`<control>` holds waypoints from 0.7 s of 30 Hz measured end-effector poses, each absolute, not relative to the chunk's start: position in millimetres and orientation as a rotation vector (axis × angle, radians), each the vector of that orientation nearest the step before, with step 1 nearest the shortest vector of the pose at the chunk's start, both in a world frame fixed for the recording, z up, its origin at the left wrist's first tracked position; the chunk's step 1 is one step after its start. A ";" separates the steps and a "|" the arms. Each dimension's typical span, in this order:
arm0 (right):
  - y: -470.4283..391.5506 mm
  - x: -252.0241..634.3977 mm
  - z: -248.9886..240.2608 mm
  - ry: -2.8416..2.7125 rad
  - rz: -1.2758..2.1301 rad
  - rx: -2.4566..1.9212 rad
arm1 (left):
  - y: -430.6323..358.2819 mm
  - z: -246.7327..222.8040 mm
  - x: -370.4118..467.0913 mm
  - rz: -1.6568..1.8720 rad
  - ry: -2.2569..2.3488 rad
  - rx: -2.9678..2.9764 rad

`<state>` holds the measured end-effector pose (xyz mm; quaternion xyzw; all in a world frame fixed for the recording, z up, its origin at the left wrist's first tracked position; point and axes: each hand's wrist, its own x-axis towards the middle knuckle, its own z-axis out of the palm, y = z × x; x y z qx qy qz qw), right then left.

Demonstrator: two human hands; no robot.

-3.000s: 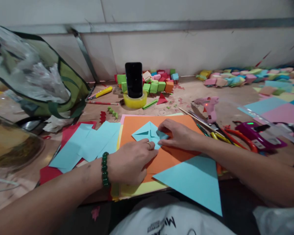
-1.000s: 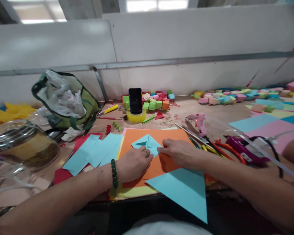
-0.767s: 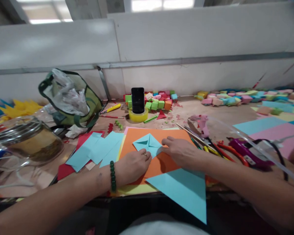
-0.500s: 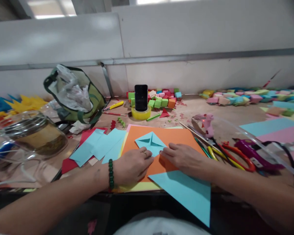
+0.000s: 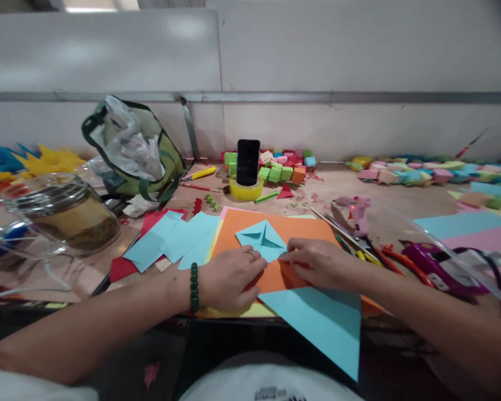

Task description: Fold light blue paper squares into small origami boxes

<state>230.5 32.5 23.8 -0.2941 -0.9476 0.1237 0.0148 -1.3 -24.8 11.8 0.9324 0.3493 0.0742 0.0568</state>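
A light blue folded paper (image 5: 262, 236), diamond-shaped with raised creases crossing at its middle, lies on a stack topped by an orange sheet (image 5: 234, 223). My left hand (image 5: 234, 275), with a ring and a green bead bracelet, rests palm down on its lower left edge, fingers laid out and thumb apart. At the paper's right corner, my right hand (image 5: 313, 259) has its fingers curled and pinched on the edge; the fingertips are partly hidden. A larger light blue sheet (image 5: 325, 320) lies under my right wrist and hangs over the table edge.
Blue paper pieces (image 5: 154, 242) lie on red paper at left, near a glass jar (image 5: 67, 217) and a green bag (image 5: 167, 167). A phone (image 5: 247, 161) stands in a tape roll (image 5: 245, 189) before paper cubes (image 5: 275, 172). A pink glue gun (image 5: 359, 214) stands at right.
The view has shifted slightly. The paper's lower right flap now shows a raised crease, making a four-armed cross. My right fingers have curled in at its right corner; my left hand stays along its lower left edge.
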 end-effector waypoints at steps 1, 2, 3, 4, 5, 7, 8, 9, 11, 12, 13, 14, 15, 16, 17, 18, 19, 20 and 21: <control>35.3 230.3 25.0 -2.905 0.493 -0.966 | -23.8 11.8 -1.0 0.237 1.058 2.825; 38.1 228.2 25.8 -2.857 0.580 -1.042 | -22.1 12.0 -0.3 0.244 1.057 2.828; 41.0 224.6 26.0 -2.808 0.626 -1.147 | -20.0 12.4 0.4 0.244 1.054 2.834; 43.9 219.9 25.6 -2.761 0.634 -1.270 | -17.5 13.1 1.0 0.234 1.047 2.842; 46.8 214.9 24.8 -2.732 0.602 -1.381 | -15.2 14.0 1.2 0.216 1.033 2.846; 53.1 206.7 22.9 -2.722 0.560 -1.540 | -11.8 16.4 -0.3 0.180 0.992 2.837; 56.5 204.6 22.4 -2.737 0.592 -1.580 | -11.0 17.7 -2.1 0.169 0.968 2.825; 59.9 204.2 22.5 -2.759 0.641 -1.601 | -10.9 18.9 -4.5 0.165 0.944 2.811; 66.2 207.2 24.9 -2.792 0.740 -1.622 | -12.0 20.3 -10.2 0.179 0.901 2.783; 68.7 209.8 26.9 -2.800 0.776 -1.626 | -12.8 20.3 -12.9 0.195 0.880 2.772; 70.5 212.3 29.2 -2.803 0.812 -1.630 | -13.4 19.9 -15.2 0.214 0.857 2.764; 71.3 214.0 31.6 -2.804 0.855 -1.634 | -13.8 19.0 -16.9 0.235 0.838 2.757; 71.2 214.5 33.8 -2.805 0.900 -1.632 | -13.8 17.9 -17.9 0.261 0.826 2.752; 70.1 213.5 35.5 -2.811 0.932 -1.622 | -13.4 16.7 -18.3 0.289 0.818 2.746; 68.3 211.2 36.6 -2.818 0.933 -1.612 | -12.7 15.4 -18.3 0.316 0.817 2.738; 66.3 208.0 36.8 -2.821 0.896 -1.613 | -11.9 14.2 -18.0 0.339 0.819 2.730; 64.5 204.5 36.3 -2.825 0.830 -1.613 | -11.2 13.1 -17.6 0.359 0.819 2.722; 63.4 201.6 35.1 -2.822 0.758 -1.631 | -10.6 12.2 -17.3 0.375 0.817 2.715; 63.3 200.1 33.4 -2.803 0.688 -1.673 | -10.2 11.4 -17.3 0.388 0.812 2.710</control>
